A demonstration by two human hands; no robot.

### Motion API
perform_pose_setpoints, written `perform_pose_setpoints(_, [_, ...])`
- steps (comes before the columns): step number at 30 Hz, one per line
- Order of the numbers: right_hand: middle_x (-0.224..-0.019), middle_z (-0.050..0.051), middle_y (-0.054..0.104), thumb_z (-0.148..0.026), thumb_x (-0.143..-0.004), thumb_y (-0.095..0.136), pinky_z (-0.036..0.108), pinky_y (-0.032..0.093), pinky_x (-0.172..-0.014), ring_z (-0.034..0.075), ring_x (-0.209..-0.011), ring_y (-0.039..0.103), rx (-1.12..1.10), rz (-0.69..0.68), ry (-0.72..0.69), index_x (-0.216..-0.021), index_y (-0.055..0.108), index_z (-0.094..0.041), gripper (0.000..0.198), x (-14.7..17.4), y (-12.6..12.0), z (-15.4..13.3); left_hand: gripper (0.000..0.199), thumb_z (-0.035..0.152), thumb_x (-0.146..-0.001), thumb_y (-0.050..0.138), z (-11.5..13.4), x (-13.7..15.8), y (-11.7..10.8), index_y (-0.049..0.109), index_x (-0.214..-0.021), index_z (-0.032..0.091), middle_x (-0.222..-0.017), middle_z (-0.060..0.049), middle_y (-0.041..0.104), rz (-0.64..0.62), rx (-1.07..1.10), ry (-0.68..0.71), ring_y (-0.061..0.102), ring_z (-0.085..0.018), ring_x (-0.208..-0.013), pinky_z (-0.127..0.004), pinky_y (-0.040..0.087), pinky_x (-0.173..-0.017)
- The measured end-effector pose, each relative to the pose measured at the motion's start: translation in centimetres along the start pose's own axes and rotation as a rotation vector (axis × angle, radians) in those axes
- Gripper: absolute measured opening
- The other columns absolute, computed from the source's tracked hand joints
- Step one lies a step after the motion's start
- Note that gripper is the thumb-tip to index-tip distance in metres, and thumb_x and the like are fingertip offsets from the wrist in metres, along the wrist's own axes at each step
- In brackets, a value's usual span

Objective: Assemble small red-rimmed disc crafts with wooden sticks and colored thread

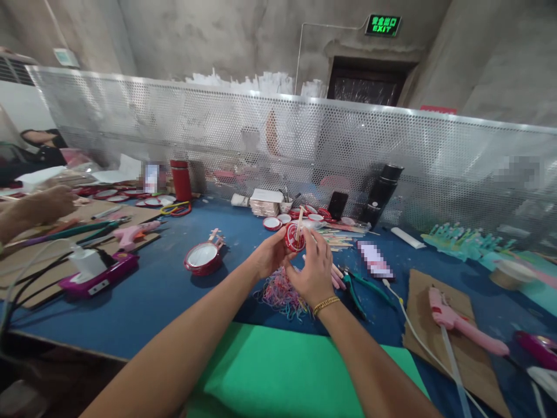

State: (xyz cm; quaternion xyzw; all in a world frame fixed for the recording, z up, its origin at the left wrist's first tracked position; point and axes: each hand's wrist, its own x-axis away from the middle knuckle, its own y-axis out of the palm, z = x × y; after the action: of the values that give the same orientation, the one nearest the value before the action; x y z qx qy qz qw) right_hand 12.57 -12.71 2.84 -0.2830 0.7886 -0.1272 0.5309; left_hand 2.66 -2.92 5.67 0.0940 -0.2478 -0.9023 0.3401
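Note:
My left hand (270,254) grips the left rim of a small round red jar lid (292,239) with white print. A thin pale wooden stick (300,216) lies upright across the lid and sticks out above it. On the right side, my right hand (317,264) curls its fingers around the lid's edge and the stick, with its thumb lower down. Just below both hands lies a tangled pile of coloured rubber bands (282,293). To the left stands a finished-looking red round piece (203,258) with a white inside and wooden pegs at its top.
Teal-handled pliers (354,290) and a phone (375,259) lie right of my hands. A pink glue gun (456,322) rests on cardboard (415,302). Behind are red lids (272,223), wooden sticks (342,239) and a black bottle (383,194). A purple power strip (100,276) and another person's arm (39,212) are left.

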Motion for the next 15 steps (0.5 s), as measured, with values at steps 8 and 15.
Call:
perform_pose_setpoints(8, [-0.116,0.013,0.066,-0.040,-0.087,0.053,0.042,0.045,-0.099,0.024,-0.108,0.060,-0.461,0.057,0.329,-0.116,0.061,-0.015,0.039,-0.48,-0.05,0.57,0.055,0.037,-0.069,0.078,-0.49,-0.56,-0.59,0.061,-0.118,0.020,-0.119,-0.010,0.061,0.163,-0.893,0.577,0.061,-0.023,-0.105,-0.031,0.053,-0.080])
perform_pose_setpoints(15, [-0.094,0.008,0.072,-0.048,-0.091,0.048,0.033,0.050,-0.080,0.021,-0.085,0.065,-0.609,-0.048,0.398,-0.099,0.068,-0.016,0.038,-0.70,0.39,0.78,0.052,0.033,-0.074,0.073,-0.72,-0.23,0.14,0.061,-0.122,0.019,-0.118,-0.011,0.060,0.396,-1.277,0.608,0.059,-0.025,-0.107,-0.038,0.049,-0.094])
